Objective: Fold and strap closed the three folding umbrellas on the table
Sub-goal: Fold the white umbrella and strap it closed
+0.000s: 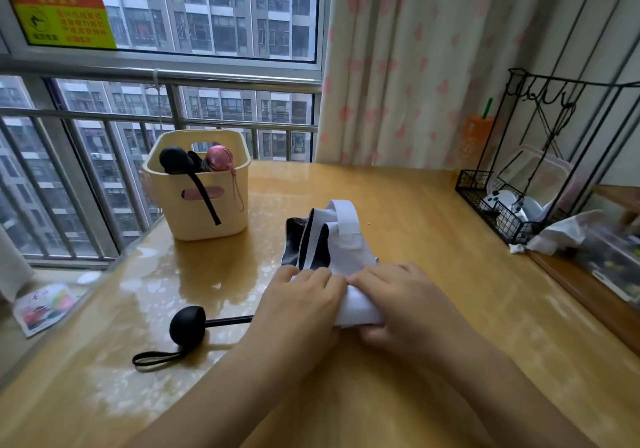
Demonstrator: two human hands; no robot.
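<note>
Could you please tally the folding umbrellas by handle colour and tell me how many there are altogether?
Black handle: 2 (the black-handled umbrella in the cream basket; the white umbrella on the table)
Pink handle: 1 (the pink-handled umbrella, also in the basket)
Total: 3 umbrellas

Grey daylight is coming through the window (214, 14) and railing (104, 115); a curtain (398, 66) is hanging beyond the far edge of the table (433, 212).
</note>
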